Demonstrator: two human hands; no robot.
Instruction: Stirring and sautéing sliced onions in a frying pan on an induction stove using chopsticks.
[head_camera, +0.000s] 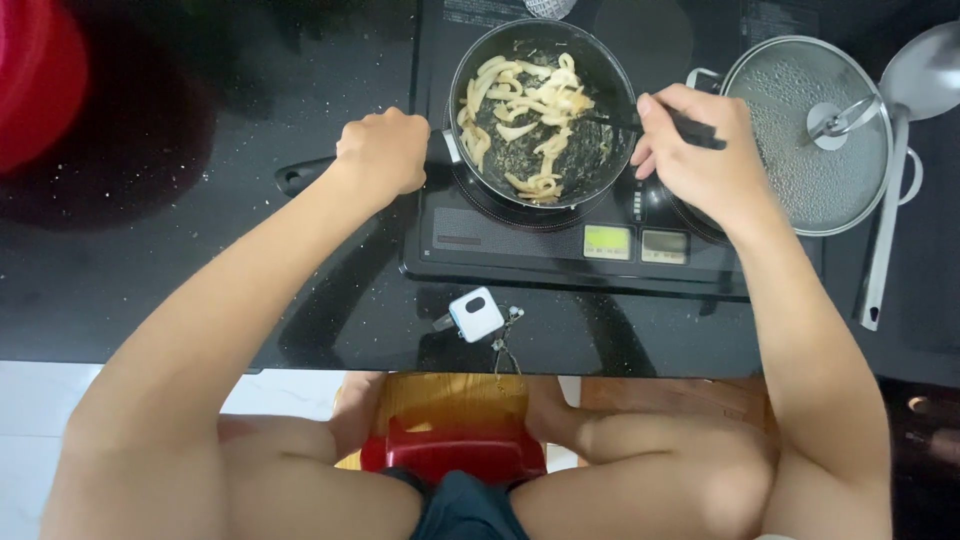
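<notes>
A small dark frying pan (541, 110) sat on the left burner of a black cooktop (520, 235) near the far edge of the black worktop (150, 260); pale, curled strips of food (525, 115) lay spread over its dark base; the left hand (382, 152) was clenched around the pan's black handle (300, 176), which pointed toward the worktop's left side; the right hand (695, 150) was closed on a dark utensil (640, 124) whose tip reached in among the strips from the pan's right rim. Just right of the pan, a steamed-up glass lid (800, 135) with a metal knob covered a second pot; a long steel ladle (893, 150) lay beside it toward the right edge. Near the front edge, below the cooktop's two small display panels, lay a small white device (476, 314) with a thin chain. A red object (35, 80) sat at the far left corner; a red stool (452, 450) showed beneath the front edge, between the person's knees.
</notes>
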